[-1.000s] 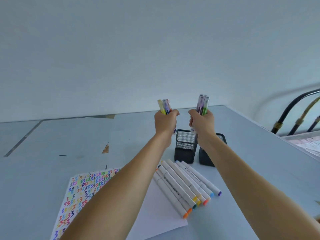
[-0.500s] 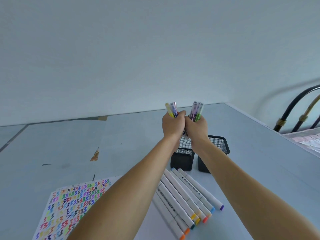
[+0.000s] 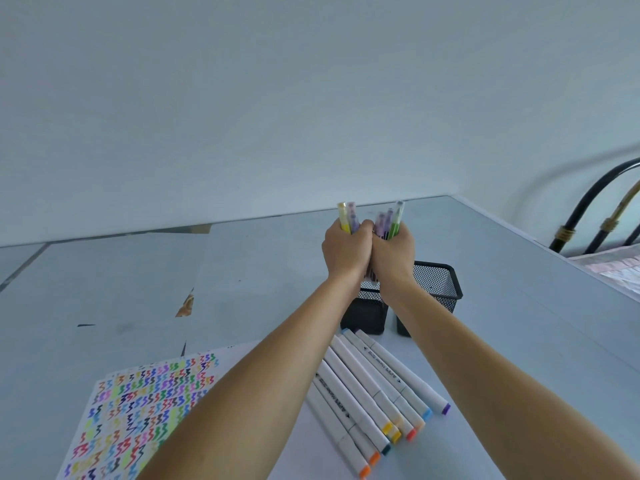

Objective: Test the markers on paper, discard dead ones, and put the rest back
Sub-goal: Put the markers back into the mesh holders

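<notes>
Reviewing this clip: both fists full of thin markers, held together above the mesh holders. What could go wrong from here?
1. The left hand and right hand press their thin markers into one bundle; merging grips could let one slip out.
2. The mesh holders sit right under the wrists, so a lowering forearm might tip one.
3. A dropped marker could knock the white markers lying loose by the test sheet and set them rolling.

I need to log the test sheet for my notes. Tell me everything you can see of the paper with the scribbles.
The paper is a white sheet lying flat on the grey table, near the left. Its left part is filled with rows of small zigzag test marks in many colours: red, blue, green, yellow, purple, black. The right part looks blank. The left forearm crosses above it, and a row of white markers lies on its right side.
</notes>
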